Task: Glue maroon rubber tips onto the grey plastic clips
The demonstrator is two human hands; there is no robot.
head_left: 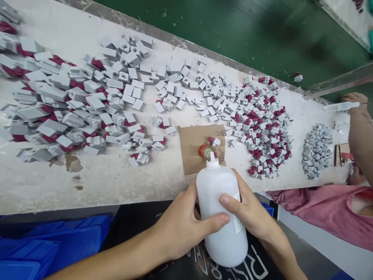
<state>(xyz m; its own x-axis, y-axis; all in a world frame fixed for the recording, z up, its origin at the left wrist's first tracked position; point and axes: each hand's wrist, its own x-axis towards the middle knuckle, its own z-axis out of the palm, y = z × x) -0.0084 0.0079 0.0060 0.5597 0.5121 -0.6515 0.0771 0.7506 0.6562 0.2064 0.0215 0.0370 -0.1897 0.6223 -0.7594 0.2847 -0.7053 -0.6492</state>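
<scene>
White bottle, two-handed grip.
Left hand and right hand clasp its sides; nozzle near red cap on cardboard.

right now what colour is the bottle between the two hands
The bottle is white, somewhat translucent, showing best in the head view.

Bright, even light; faint shadows; edges stretched and soft.

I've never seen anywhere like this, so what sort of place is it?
Probably a factory assembly workshop: heaps of small grey and dark-red plastic parts, a long, stained white workbench and stacked blue plastic bins.
</scene>
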